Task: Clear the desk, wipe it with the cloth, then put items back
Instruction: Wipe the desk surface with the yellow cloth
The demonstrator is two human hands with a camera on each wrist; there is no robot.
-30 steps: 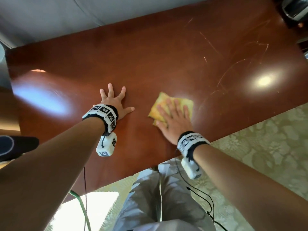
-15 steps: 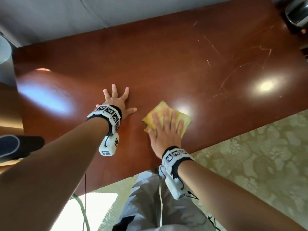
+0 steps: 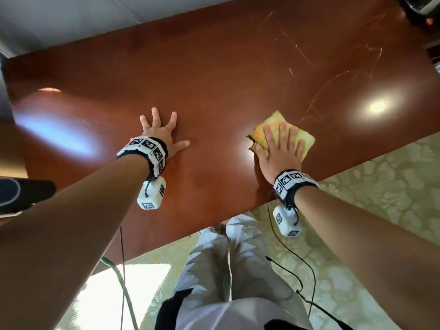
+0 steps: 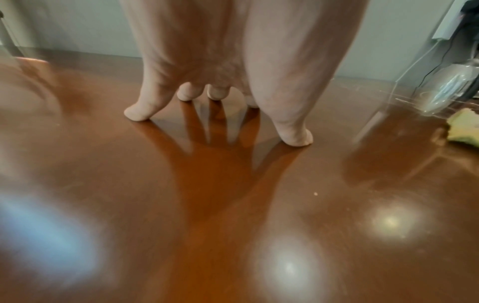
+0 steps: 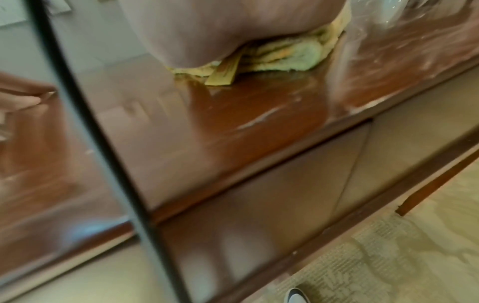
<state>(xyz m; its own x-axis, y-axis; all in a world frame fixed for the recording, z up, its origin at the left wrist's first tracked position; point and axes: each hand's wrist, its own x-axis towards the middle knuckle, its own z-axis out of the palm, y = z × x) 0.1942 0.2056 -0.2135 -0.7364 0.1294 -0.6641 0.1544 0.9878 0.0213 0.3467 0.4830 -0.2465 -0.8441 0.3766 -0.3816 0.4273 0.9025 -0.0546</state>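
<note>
A folded yellow cloth [image 3: 281, 131] lies on the glossy red-brown desk [image 3: 226, 75] near its front edge. My right hand [image 3: 278, 148] presses flat on the cloth with straight fingers, covering most of it. The cloth [image 5: 282, 55] bulges out from under my palm in the right wrist view. My left hand [image 3: 162, 131] rests on the bare desk top to the left, fingers spread and straight, holding nothing. Its fingertips [image 4: 137, 114] touch the wood in the left wrist view, where a corner of the cloth [image 4: 464, 129] shows at the far right.
Pale scratch marks [image 3: 316, 96] cross the desk beyond the cloth. A dark object with a shiny part [image 3: 421, 5] sits at the far right corner. A clear plastic item [image 4: 445, 90] lies at the desk's right end. Patterned carpet [image 3: 381, 186] lies below the front edge.
My right hand has slid the cloth: first leftward and toward the front edge, then back to the right. My left hand has stayed planted on the desk.
</note>
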